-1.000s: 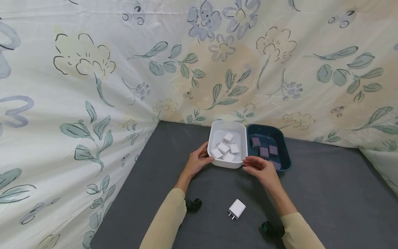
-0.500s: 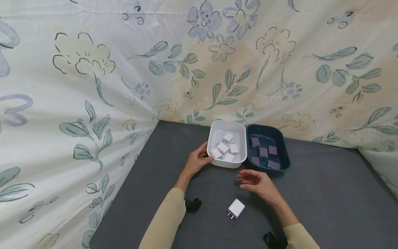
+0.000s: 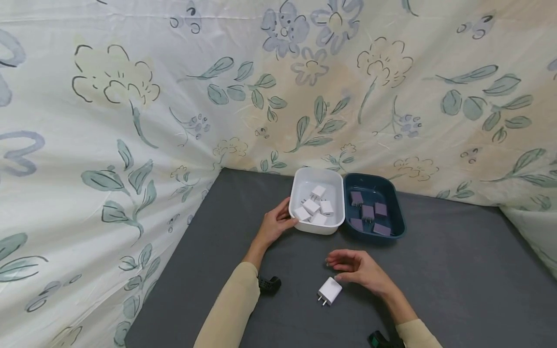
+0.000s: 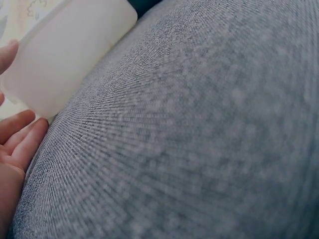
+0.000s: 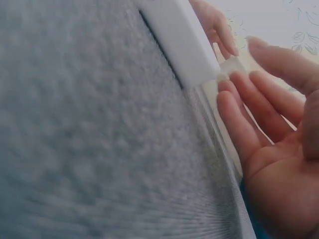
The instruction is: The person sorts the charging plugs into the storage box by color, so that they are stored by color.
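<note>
In the head view my left hand (image 3: 273, 226) holds the near left corner of a white plastic bin (image 3: 319, 230), thumb on the front and fingers along the side. Several white wall chargers (image 3: 311, 207) lie inside it. In the left wrist view, fingers (image 4: 31, 142) touch the bin's wall (image 4: 75, 50) low down. One white wall charger (image 3: 329, 290) with two metal prongs lies on the table. My right hand (image 3: 361, 270) hovers just beyond it, fingers loosely curved and holding nothing. In the right wrist view, the fingertips are close to the charger (image 5: 179, 42); contact cannot be told.
A dark blue bin (image 3: 393, 235) stands against the white one's right side, with several purple wall chargers (image 3: 367, 212) in it. Dark grey cloth (image 3: 457, 270) covers the table. A floral curtain (image 3: 261, 96) hangs behind and on the left.
My right hand has left the white bin's near right corner and come back toward the loose charger. The left hand stays on the bin, and both bins look nearly unmoved.
</note>
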### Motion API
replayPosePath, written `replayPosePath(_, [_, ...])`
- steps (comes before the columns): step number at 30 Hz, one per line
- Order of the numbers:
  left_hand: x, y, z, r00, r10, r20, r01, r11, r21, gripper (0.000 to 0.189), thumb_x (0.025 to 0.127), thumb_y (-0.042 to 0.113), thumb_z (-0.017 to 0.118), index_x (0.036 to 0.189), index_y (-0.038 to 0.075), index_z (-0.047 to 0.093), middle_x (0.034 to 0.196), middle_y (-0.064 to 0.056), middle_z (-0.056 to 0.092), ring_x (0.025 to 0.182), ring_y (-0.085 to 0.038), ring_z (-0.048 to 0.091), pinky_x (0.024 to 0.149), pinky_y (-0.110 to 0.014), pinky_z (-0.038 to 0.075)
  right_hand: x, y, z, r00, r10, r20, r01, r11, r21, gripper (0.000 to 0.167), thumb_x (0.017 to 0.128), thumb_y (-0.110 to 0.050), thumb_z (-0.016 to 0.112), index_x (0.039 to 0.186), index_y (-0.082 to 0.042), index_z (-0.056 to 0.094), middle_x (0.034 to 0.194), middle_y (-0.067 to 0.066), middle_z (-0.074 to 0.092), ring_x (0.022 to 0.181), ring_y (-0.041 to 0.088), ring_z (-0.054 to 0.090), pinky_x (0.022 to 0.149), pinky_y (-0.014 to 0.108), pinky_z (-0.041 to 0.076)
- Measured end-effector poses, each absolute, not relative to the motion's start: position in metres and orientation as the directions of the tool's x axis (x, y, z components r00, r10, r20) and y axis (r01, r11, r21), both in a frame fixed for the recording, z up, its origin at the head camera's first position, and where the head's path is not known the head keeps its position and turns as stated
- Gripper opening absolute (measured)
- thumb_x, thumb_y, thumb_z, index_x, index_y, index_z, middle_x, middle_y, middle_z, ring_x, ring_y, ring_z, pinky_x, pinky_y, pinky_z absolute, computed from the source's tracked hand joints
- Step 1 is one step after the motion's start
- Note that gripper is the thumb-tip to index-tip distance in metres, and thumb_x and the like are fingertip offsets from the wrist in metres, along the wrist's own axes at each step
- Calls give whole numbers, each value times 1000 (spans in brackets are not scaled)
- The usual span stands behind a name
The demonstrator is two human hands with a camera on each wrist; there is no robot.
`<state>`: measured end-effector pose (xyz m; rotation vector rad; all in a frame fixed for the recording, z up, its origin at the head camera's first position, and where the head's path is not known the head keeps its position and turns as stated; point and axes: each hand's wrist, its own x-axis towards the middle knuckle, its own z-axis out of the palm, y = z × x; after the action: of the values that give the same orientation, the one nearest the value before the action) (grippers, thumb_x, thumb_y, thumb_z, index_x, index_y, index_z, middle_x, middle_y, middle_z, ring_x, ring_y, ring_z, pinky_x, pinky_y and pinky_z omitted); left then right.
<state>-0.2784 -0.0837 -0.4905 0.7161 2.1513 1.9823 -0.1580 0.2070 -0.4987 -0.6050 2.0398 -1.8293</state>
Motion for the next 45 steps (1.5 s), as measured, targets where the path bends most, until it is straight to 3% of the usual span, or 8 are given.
replayPosePath(12, [-277, -84, -489, -877, 415, 242, 273, 17, 962, 76, 90, 11, 70, 153, 1, 28, 147, -27, 43, 132, -40, 49, 104, -43, 48, -153, 205, -507, -756, -653, 53, -98, 33, -995, 59, 82, 2, 72, 132, 19, 45, 129, 43, 49, 116, 17, 64, 97, 25, 53])
replayPosePath(21, [-278, -84, -490, -876, 421, 236, 268, 16, 963, 76, 90, 12, 70, 153, 2, 28, 148, -26, 43, 132, -39, 49, 101, -33, 51, -152, 206, -507, -728, -685, 18, -62, 39, -997, 57, 81, 5, 72, 132, 16, 48, 131, 44, 48, 117, 14, 63, 97, 21, 51])
replayPosePath(28, [-279, -83, -492, -873, 418, 250, 272, -6, 962, 75, 90, 11, 69, 152, 1, 29, 147, -27, 43, 132, -42, 48, 101, -33, 51, -152, 207, -507, -712, -703, 9, -61, 49, -997, 56, 81, 5, 71, 132, 15, 49, 130, 42, 49, 117, 15, 63, 97, 21, 52])
replayPosePath(37, [-279, -82, -491, -865, 424, 267, 292, -8, 956, 74, 91, 11, 69, 152, 0, 28, 147, -29, 42, 132, -44, 47, 100, -33, 52, -151, 208, -509, -740, -672, -7, -80, 99, -992, 48, 81, 1, 75, 125, 11, 58, 126, 38, 56, 112, 11, 66, 94, 22, 54])
replayPosePath(45, [-280, -82, -492, -870, 436, 232, 262, 11, 965, 77, 91, 15, 69, 154, 3, 26, 150, -26, 41, 134, -41, 46, 103, -35, 50, -150, 208, -512, -807, -591, 9, -105, 130, -986, 48, 83, -4, 74, 125, 12, 57, 124, 36, 59, 108, 8, 67, 87, 22, 56])
